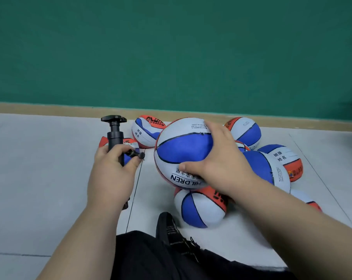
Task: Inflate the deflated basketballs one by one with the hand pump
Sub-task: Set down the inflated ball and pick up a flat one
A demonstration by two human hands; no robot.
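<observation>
The fullest basketball [183,152] is round, with blue and white panels, a red-orange edge at the lower left and black seams. It sits at the middle of the view, just right of the hand pump [115,136] and in front of a heap of limp balls on the floor [50,158]. Whether it rests on the ball below it cannot be told. Its lower white panel reads "HILDREN" upside down. The first letter and the Chinese characters above it are partly covered by the thumb. Small print near the top is too fine to read.

The right grip [217,160] holds this ball, with fingers spread over the top and right side and the thumb curved across the lower front.

The left grip [110,170] is closed round the lower barrel of the black pump, which stands upright with its T-handle on top. A short black nozzle pokes out past the fingers towards the ball.

A dented ball [145,132] behind it carries the characters 班级 and 姓名 and orange-backed black lettering. A ball at the right [282,160] shows the same two labels. A sagging ball [201,209] lies nearest the person, beside a black shoe [169,225].

Behind the heap run a tan skirting board [50,109] and a green wall [171,47].
</observation>
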